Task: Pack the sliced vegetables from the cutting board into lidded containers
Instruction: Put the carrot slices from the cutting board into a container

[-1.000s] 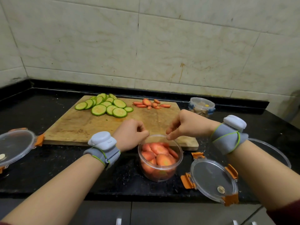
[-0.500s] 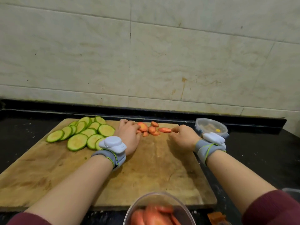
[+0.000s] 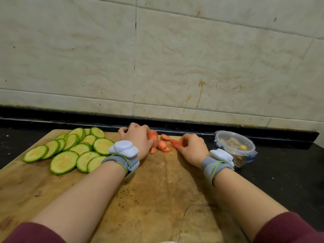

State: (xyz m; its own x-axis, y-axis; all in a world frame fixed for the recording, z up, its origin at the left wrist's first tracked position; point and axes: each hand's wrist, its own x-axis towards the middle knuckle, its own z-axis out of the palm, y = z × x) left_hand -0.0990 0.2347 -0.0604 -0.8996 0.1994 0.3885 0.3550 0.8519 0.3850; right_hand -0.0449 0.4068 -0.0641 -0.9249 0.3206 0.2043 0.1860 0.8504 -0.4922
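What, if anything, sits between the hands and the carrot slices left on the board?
Nothing visible. The left hand and right hand already touch the carrot slices from either side; the zucchini slices lie apart to the left, on the cutting board.

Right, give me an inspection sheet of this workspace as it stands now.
Surface: wooden cutting board, stained, on a black counter.
Job's things: zucchini slices overlapping on the board's left; carrot slices at the far edge between the hands.
Clutter: lidded container with brownish contents on the counter, right of the board.
Grippers: left hand closed on a carrot slice; right hand pinching another. Each wrist carries a grey band with a white device.
Cables: nothing seen.
Surroundings: tiled wall with a rusty streak behind the counter.
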